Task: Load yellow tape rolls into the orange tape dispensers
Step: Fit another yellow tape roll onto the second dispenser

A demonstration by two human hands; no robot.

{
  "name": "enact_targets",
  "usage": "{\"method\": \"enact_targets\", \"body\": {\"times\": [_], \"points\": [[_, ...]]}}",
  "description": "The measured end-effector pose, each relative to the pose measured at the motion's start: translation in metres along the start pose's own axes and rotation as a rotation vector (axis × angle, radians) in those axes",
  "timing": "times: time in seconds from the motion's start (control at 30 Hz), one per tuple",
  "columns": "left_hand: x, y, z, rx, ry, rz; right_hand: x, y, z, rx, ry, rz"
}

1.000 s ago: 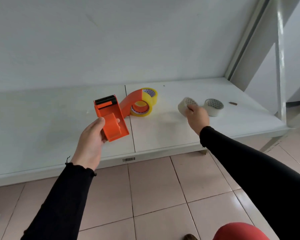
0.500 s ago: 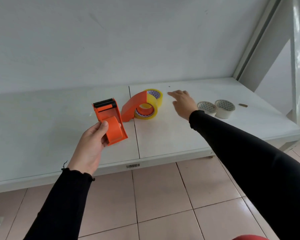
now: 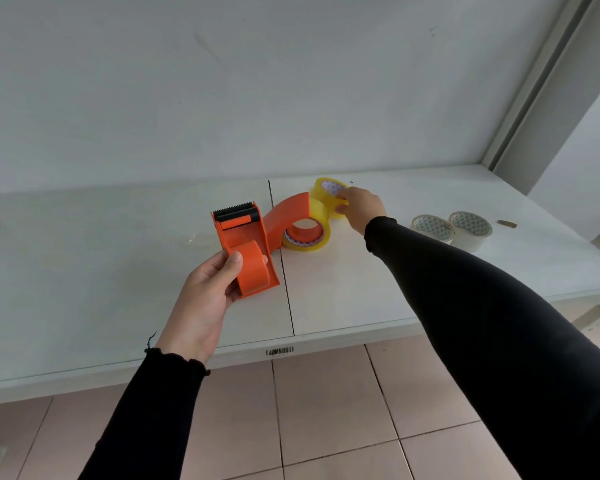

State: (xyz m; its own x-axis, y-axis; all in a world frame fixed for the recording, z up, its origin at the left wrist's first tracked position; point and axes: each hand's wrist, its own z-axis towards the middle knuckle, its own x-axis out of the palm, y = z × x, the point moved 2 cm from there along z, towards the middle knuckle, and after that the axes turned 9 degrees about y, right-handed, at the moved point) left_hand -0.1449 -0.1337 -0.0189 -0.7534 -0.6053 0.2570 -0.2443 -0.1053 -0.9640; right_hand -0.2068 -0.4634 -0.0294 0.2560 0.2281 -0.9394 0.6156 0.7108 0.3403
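My left hand (image 3: 205, 299) holds an empty orange tape dispenser (image 3: 245, 247) above the white shelf, its black toothed blade pointing away from me. A second orange dispenser (image 3: 288, 216) lies on the shelf with a yellow tape roll (image 3: 309, 242) around its hub. Behind it a loose yellow tape roll (image 3: 326, 190) stands tilted. My right hand (image 3: 359, 209) has its fingers closed on that loose roll's right rim.
Two white tape rolls (image 3: 432, 227) (image 3: 470, 230) sit side by side on the shelf (image 3: 118, 258) to the right, with a small brown scrap (image 3: 506, 223) beyond them. A grey wall rises behind. Pink floor tiles lie below the shelf's front edge.
My right hand set a white roll down beside the other white roll, then swung left and took hold of the loose yellow roll. The left hand kept the dispenser nearly still.
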Motion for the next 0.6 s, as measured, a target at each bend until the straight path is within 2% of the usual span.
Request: {"method": "enact_targets", "body": {"times": [0.13,0.27,0.47,0.6], "points": [[-0.002,-0.002,-0.004,0.024,-0.005,-0.043,-0.036,0.001,-0.014,-0.026,-0.142,0.19],[0.0,-0.008,-0.011,0.046,-0.01,-0.076,-0.069,0.033,-0.06,-0.185,-0.229,0.39],[0.0,-0.017,-0.028,0.076,0.012,-0.126,-0.06,0.093,-0.154,-0.352,-0.068,0.666],[-0.001,-0.017,-0.038,0.077,0.005,-0.124,-0.032,0.116,-0.193,-0.358,0.075,0.698]]}}
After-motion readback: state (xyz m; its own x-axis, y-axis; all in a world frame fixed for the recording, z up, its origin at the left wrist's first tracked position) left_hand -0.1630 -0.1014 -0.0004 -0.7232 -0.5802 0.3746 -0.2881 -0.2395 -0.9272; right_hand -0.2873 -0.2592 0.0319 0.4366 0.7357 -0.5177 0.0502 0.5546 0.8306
